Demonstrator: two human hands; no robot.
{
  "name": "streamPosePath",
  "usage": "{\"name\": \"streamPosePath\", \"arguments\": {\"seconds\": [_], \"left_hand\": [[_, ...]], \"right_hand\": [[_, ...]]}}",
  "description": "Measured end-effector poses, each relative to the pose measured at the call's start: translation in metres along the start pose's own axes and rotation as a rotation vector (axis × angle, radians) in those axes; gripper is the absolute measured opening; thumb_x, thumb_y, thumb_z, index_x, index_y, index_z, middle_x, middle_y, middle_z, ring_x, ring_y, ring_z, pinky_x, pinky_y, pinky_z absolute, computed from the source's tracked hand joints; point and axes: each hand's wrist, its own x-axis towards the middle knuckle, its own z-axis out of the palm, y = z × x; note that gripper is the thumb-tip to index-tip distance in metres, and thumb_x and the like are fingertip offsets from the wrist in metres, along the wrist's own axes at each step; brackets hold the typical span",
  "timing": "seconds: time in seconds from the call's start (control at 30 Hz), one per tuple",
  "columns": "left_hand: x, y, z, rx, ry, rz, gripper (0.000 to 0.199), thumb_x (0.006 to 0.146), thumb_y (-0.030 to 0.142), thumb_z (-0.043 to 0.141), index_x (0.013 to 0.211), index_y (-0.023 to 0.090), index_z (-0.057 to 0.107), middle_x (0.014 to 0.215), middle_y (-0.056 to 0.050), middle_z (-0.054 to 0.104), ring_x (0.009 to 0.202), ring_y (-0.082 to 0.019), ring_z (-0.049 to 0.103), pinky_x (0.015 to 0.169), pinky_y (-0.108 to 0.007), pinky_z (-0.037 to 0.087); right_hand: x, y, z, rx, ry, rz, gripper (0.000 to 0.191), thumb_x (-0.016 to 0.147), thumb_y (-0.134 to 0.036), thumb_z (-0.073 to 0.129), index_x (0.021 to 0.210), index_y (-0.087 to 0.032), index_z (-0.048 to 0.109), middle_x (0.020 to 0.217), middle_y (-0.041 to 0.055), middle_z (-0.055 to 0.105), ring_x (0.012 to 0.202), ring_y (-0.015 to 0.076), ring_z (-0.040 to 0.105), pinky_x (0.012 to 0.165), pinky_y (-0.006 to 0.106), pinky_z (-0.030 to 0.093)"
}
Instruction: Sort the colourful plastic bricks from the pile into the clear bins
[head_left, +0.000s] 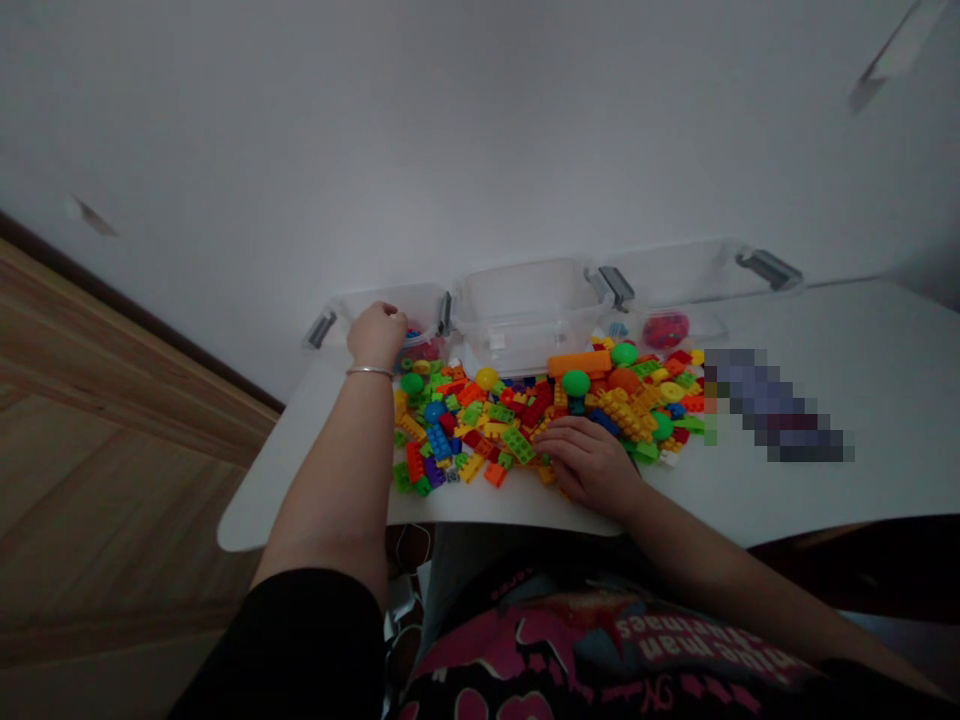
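My left hand [377,336] is over the left clear plastic bin [424,296], its fingers curled in and closed. What they hold, if anything, is hidden. Red and blue pieces [421,345] show through that bin's wall. On the near side of a heap of colourful toy bricks [474,412], my right hand [589,465] lies palm down with its fingers stretched out. Its fingertips are beside a light green brick [517,446]. Just beyond its knuckles is a green ball [575,383], close to a long orange piece [579,363].
Behind the heap stands a middle clear bin [525,290]. A right clear bin [675,272] has a red item [666,329] at its front. Right of the bricks, a pixelated patch covers something on the white table [862,400]. A wall rises behind; wooden panelling [97,480] is at left.
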Motion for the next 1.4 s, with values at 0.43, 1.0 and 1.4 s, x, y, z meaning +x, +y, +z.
{"name": "streamPosePath", "arguments": {"seconds": [0.43,1.0,1.4], "left_hand": [[-0.055,-0.017,-0.011,-0.622,0.341,0.256,0.030,0.095,0.028,0.041,0.111,0.020,0.064,0.116,-0.006,0.067,0.114,-0.019,0.058,0.104,-0.034,0.040],[-0.216,-0.009,0.008,-0.066,0.067,0.409,0.049,0.090,0.038,0.052,0.138,0.027,0.051,0.145,-0.013,0.051,0.136,-0.036,0.043,0.116,-0.066,0.018],[-0.244,0.025,0.021,-0.048,-0.213,0.812,0.062,0.084,0.048,0.064,0.141,0.028,0.050,0.151,-0.010,0.045,0.142,-0.037,0.035,0.118,-0.067,0.016]], "right_hand": [[-0.001,0.000,-0.001,-0.003,0.014,0.034,0.030,0.085,-0.010,0.052,0.109,-0.021,0.065,0.103,0.0051,0.074,0.102,0.0205,0.065,0.091,0.040,0.056],[0.000,-0.002,0.000,-0.023,0.060,0.109,0.034,0.086,-0.012,0.050,0.116,-0.022,0.063,0.102,0.0061,0.074,0.099,0.0204,0.065,0.092,0.039,0.055],[0.002,-0.003,-0.001,-0.045,0.115,0.135,0.028,0.085,-0.009,0.049,0.109,-0.021,0.057,0.093,0.0075,0.069,0.089,0.0216,0.063,0.081,0.038,0.056]]}}
